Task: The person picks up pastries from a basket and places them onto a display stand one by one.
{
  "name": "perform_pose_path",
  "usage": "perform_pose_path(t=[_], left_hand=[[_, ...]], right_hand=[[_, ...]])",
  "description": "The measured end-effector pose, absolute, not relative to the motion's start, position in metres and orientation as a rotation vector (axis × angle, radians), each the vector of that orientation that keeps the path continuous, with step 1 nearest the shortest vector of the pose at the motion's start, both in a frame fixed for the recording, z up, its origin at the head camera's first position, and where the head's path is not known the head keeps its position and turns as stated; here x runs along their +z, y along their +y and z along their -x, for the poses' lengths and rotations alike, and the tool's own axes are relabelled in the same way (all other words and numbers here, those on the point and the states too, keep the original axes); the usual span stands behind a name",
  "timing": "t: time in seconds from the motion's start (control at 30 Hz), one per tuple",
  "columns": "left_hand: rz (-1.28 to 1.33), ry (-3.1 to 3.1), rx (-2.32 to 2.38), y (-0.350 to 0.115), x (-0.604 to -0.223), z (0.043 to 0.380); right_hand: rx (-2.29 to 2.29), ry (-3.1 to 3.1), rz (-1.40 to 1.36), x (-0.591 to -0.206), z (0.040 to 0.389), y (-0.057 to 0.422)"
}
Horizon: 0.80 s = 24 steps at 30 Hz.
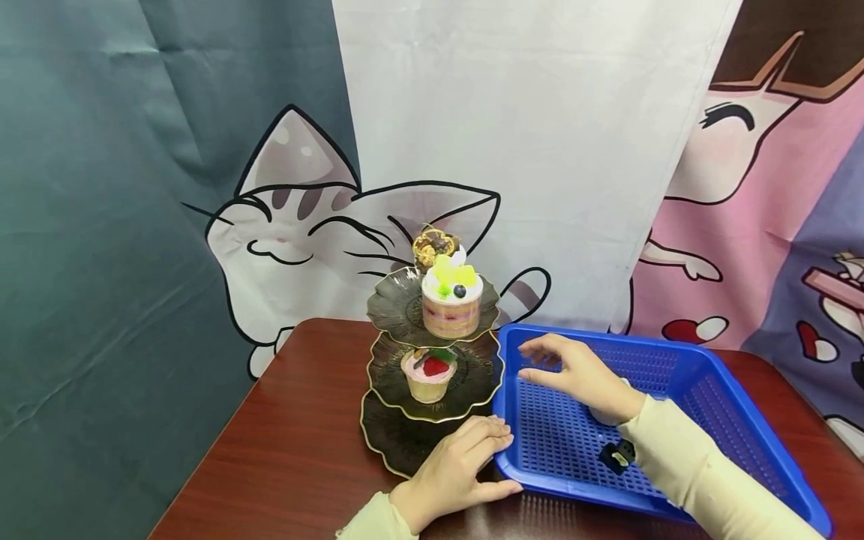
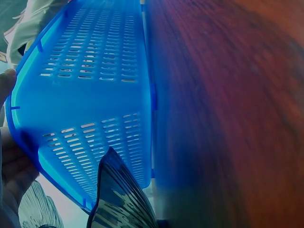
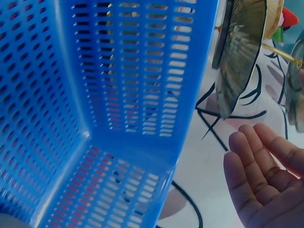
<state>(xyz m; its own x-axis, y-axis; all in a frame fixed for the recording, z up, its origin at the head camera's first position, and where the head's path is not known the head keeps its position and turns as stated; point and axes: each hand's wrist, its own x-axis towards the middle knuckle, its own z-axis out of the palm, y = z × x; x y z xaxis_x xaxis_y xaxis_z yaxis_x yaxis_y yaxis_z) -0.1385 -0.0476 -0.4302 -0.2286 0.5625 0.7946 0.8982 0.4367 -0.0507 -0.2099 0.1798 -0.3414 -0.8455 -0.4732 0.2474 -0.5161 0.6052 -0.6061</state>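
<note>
My left hand [image 1: 459, 472] grips the near left corner of a blue plastic basket [image 1: 574, 489], thumb along the front rim and fingers over the left one. Above the basket's left part my right hand [image 1: 574, 371] hovers palm down, fingers loosely bent around nothing. A three-tier stand of dark, gold-edged plates [image 1: 388, 375] is close to the basket's left side. Its top plate bears a fruit-topped layered cake [image 1: 451, 304] and, behind that, a brown nut-topped dessert [image 1: 432, 247]. On the middle plate sits a small strawberry tart [image 1: 428, 375]. The right wrist partly hides a whitish item [image 1: 604, 415] inside the basket.
A reddish-brown wooden table [image 1: 283, 420] carries the stand and basket. Behind its back edge hangs a cartoon-printed curtain [image 1: 540, 150]. A small black device [image 1: 616, 456] shows at the right wrist. The lowest plate [image 1: 394, 431] lies beside the left hand.
</note>
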Motion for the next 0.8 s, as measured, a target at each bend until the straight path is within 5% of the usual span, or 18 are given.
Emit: perform_pose_path(t=[0.8], left_hand=[[1.230,-1.951,-0.563,-0.048,-0.430,0.137]], right_hand=[[0.893,-2.764,-0.756,-0.360,0.220,0.234]])
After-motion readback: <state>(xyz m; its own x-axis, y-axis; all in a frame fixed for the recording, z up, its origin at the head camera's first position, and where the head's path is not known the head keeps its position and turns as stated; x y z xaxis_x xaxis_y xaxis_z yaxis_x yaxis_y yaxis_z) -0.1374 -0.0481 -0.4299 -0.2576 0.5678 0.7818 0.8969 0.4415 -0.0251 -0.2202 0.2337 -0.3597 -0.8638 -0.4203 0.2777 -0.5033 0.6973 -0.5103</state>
